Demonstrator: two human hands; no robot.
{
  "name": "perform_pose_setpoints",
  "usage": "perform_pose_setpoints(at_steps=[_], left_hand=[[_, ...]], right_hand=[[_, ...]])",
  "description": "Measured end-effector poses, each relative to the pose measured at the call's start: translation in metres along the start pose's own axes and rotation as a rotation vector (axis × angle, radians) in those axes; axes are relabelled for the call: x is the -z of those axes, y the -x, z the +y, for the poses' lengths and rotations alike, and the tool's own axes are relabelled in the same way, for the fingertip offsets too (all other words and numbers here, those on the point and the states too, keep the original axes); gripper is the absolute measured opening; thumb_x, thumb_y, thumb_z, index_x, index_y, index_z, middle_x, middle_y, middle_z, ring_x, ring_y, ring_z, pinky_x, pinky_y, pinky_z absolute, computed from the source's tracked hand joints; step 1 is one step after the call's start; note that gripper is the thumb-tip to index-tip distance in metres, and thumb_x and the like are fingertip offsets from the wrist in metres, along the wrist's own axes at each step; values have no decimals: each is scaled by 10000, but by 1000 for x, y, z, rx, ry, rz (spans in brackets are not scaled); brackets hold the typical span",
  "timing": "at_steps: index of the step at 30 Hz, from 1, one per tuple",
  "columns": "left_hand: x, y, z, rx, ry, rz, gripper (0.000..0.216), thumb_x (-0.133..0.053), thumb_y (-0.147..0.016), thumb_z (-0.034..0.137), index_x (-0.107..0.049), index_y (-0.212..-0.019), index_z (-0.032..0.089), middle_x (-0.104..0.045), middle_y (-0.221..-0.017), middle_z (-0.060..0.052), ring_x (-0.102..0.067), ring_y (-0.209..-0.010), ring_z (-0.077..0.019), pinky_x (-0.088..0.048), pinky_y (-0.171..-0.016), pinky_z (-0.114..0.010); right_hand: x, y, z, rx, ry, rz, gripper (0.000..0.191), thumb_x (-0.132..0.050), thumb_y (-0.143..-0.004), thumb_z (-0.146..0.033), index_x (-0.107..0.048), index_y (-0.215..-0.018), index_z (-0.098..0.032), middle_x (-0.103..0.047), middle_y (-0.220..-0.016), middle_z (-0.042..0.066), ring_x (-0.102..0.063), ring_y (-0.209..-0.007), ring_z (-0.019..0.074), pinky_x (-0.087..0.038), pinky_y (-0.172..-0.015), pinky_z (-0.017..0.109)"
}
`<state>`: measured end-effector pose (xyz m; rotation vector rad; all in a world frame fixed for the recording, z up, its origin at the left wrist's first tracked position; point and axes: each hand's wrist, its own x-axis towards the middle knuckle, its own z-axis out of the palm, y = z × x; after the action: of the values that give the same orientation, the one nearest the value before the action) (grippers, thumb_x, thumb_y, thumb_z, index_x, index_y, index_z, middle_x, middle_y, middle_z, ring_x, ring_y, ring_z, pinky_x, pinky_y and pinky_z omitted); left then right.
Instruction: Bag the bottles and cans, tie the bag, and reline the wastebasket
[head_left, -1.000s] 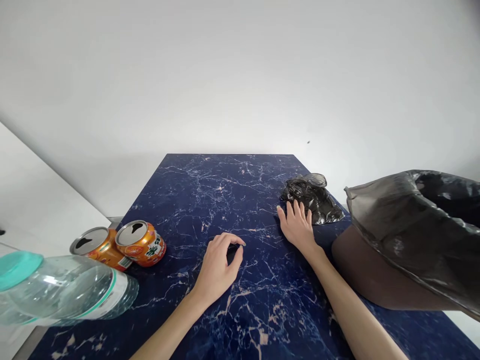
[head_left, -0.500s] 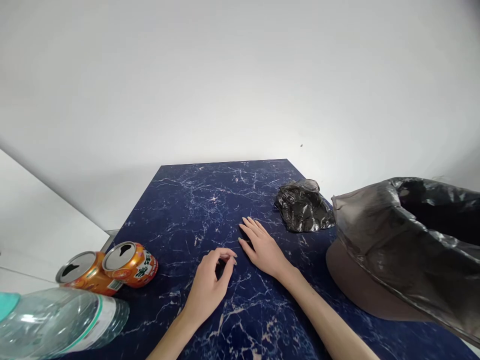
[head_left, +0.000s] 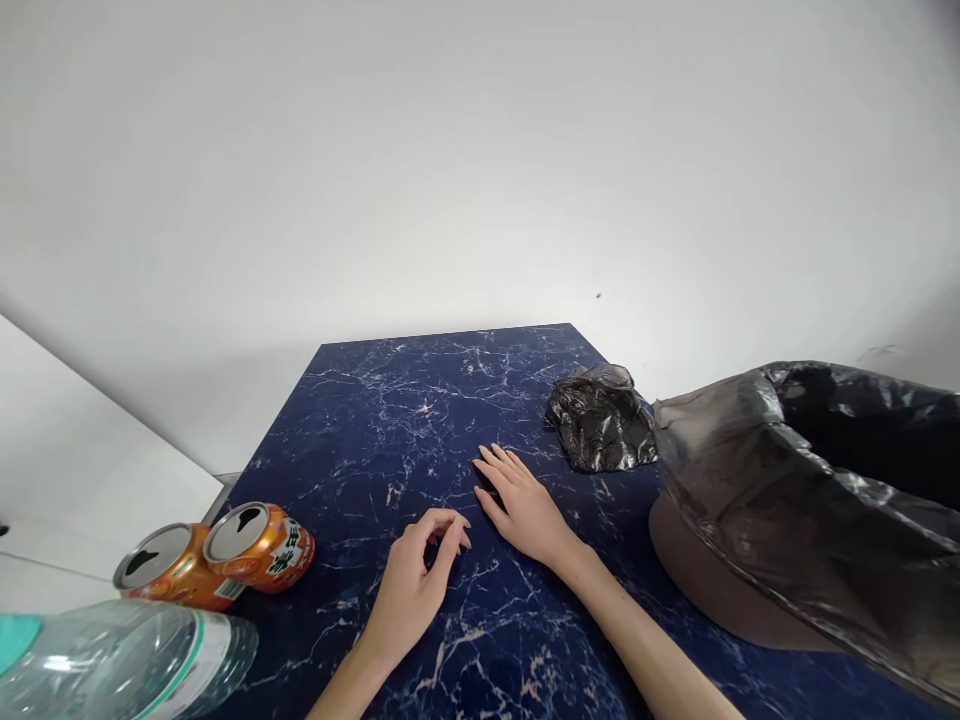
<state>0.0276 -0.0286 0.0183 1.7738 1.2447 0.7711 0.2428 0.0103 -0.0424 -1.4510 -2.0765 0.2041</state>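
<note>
My left hand (head_left: 420, 575) rests on the blue marbled table, its fingers curled and the thumb tip against them. Nothing shows between those fingers. Palm down beside it lies my right hand (head_left: 526, 512), open, with the fingers stretched forward over the tabletop. Beyond and to the right of it is a crumpled black plastic bag (head_left: 602, 425), which neither hand touches. Left of my left hand stand two opened orange drink cans, one nearer (head_left: 262, 548) and one farther left (head_left: 171, 565). In front of them a clear plastic bottle (head_left: 124, 655) with a turquoise cap is partly cut off by the frame.
At the right stands a brown bin (head_left: 720, 590) lined with a black plastic bag (head_left: 810, 510) folded over its rim. The blue table (head_left: 420, 410) with white veins reaches back to a white wall (head_left: 450, 170). A white panel (head_left: 82, 450) is on the left.
The view has tilted slightly, so most things sit a little lower. My left thumb and fingers have drawn closer together. My right hand stays flat on the table.
</note>
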Motion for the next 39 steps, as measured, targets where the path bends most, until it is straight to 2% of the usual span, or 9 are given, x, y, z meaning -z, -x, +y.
perform_pose_setpoints(at_steps=[5, 12, 18, 22, 25, 30, 34, 39], left_hand=[[-1, 1, -2, 14, 50, 12, 432, -504, -1091, 651, -623, -1277, 280, -775, -1078, -43, -732, -951, -232, -560, -913, -376], [-2, 1, -4, 22, 74, 20, 468, -482, -1088, 678, -582, -1290, 268, -743, -1038, -49, -719, -904, -226, -552, -802, -355], [-1, 1, -7, 5, 75, 16, 444, -476, -1098, 659, -576, -1291, 272, -732, -1035, -47, -709, -890, -221, -550, -831, -368], [-2, 0, -8, -10, 67, 12, 419, -480, -1102, 644, -592, -1266, 274, -728, -1030, -40, -705, -890, -215, -546, -870, -372], [-2, 0, -7, -7, 50, 8, 421, -493, -1097, 644, -617, -1242, 269, -729, -1020, -47, -707, -897, -224, -535, -817, -356], [-1, 2, -4, 1, 25, 3, 428, -500, -1092, 643, -636, -1236, 264, -741, -1019, -66, -708, -894, -239, -501, -697, -320], [-1, 3, -2, -1, 12, 3, 419, -510, -1087, 638, -642, -1219, 263, -755, -1021, -67, -719, -898, -242, -501, -673, -308], [-1, 3, 0, -11, -1, 10, 400, -516, -1090, 621, -660, -1184, 260, -765, -999, -65, -723, -882, -238, -512, -676, -309]], right_hand=[[0, 0, 1, 5, -1, 10, 488, -467, -1140, -343, -596, -1580, -177, -480, -1718, 101, -378, -1648, 287, -343, -1364, 558], [3, 2, -5, -14, 56, -7, 502, -430, -1156, -351, -582, -1598, -170, -460, -1730, 83, -375, -1649, 275, -347, -1366, 527], [4, 15, -19, -39, 139, -36, 556, -349, -1181, -398, -519, -1654, -160, -372, -1774, 92, -340, -1664, 300, -335, -1366, 557], [10, 37, -31, -39, 182, -43, 556, -342, -1185, -397, -480, -1682, -189, -324, -1794, 86, -298, -1679, 307, -327, -1368, 570], [20, 61, -38, -26, 201, -50, 555, -366, -1184, -405, -431, -1711, -244, -286, -1806, 59, -287, -1682, 304, -352, -1359, 567], [37, 106, -45, 4, 231, -50, 661, -437, -1163, -392, -213, -1782, -333, -234, -1812, 18, -324, -1661, 323, -450, -1312, 570], [45, 128, -49, 25, 217, -2, 822, -497, -1126, -375, -14, -1791, -362, -301, -1778, 50, -425, -1596, 387, -577, -1187, 621], [52, 142, -50, 78, 224, 36, 884, -555, -1097, -371, -12, -1793, -343, -391, -1724, 81, -532, -1506, 410, -655, -1072, 599]])
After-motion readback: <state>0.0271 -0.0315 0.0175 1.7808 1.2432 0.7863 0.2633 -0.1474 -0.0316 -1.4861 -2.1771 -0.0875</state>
